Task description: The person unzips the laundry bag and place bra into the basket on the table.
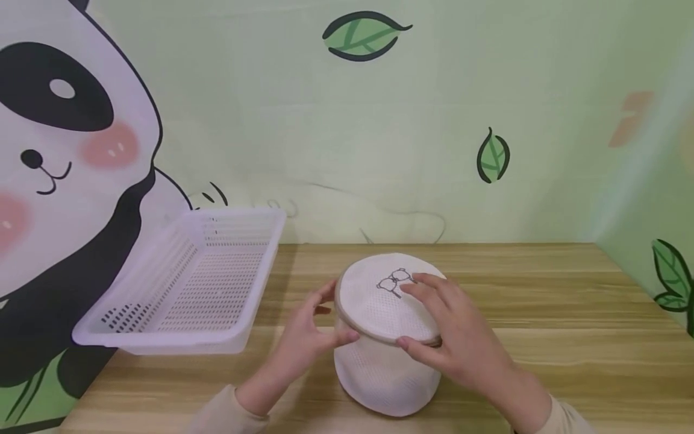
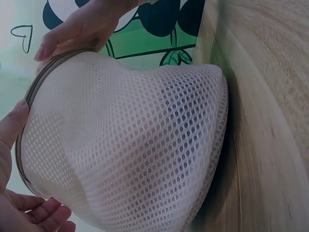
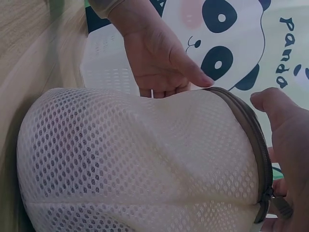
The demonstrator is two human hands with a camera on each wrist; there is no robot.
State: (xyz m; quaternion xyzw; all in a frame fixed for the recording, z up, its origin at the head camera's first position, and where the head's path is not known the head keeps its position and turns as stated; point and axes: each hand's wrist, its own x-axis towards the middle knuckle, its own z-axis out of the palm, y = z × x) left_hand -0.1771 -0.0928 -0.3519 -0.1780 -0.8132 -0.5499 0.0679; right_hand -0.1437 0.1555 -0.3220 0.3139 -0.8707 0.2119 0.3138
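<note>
A white mesh laundry bag (image 1: pixel 387 380), round and drum-shaped, stands upright on the wooden table. Its round lid (image 1: pixel 374 295) carries a printed line drawing and is edged with a grey-brown zipper (image 3: pixel 253 125). On the left side my left hand (image 1: pixel 303 331) holds the bag, thumb at the front under the rim and fingers round behind. My right hand (image 1: pixel 461 325) lies over the right part of the lid, fingers loosely spread, thumb by the front rim. Near its fingers hangs the zipper pull (image 3: pixel 281 207) in the right wrist view. Dark patches show through the lower mesh.
To the left a white plastic basket (image 1: pixel 246 343) with slotted sides and bottom stands on the table (image 1: pixel 542 361). Behind the table rises a light green wall (image 1: pixel 325 144) printed with a panda and leaves; another printed wall flanks the right.
</note>
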